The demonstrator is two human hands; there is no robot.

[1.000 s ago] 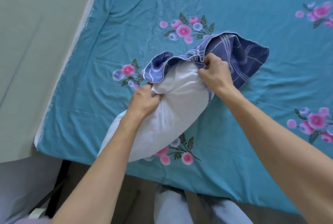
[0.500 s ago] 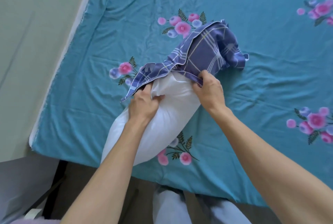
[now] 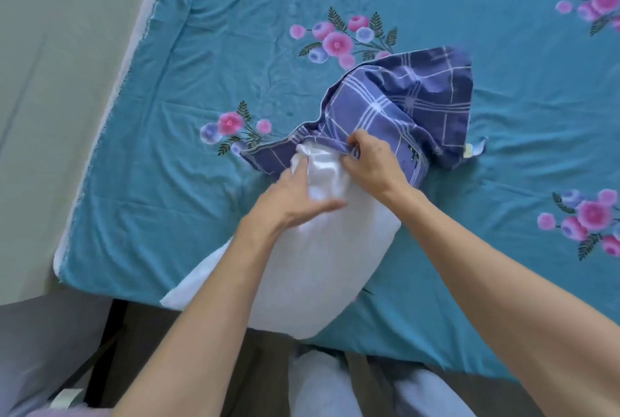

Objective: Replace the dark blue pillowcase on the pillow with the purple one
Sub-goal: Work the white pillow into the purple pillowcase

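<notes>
Teal flowered bed sheet (image 3: pixel 208 88) spread wide under everything. White pillow (image 3: pixel 322 262) lying on it, near end overhanging the bed edge. Plaid pillowcase (image 3: pixel 402 104) bunched over the far end only. Right grip (image 3: pixel 372 161) pinching the case hem; left grip (image 3: pixel 292 195) loosely spread, fingers resting on bare pillow.

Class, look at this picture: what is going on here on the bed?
A person is pulling a dark blue checked pillowcase off a white pillow on a teal flowered bedsheet. The right hand pinches the case's open edge, and the left hand lies on the pillow, fingers fairly straight though blurred. Most of the pillow is bare; only its far end sits inside the case. No purple pillowcase is in view.
</notes>
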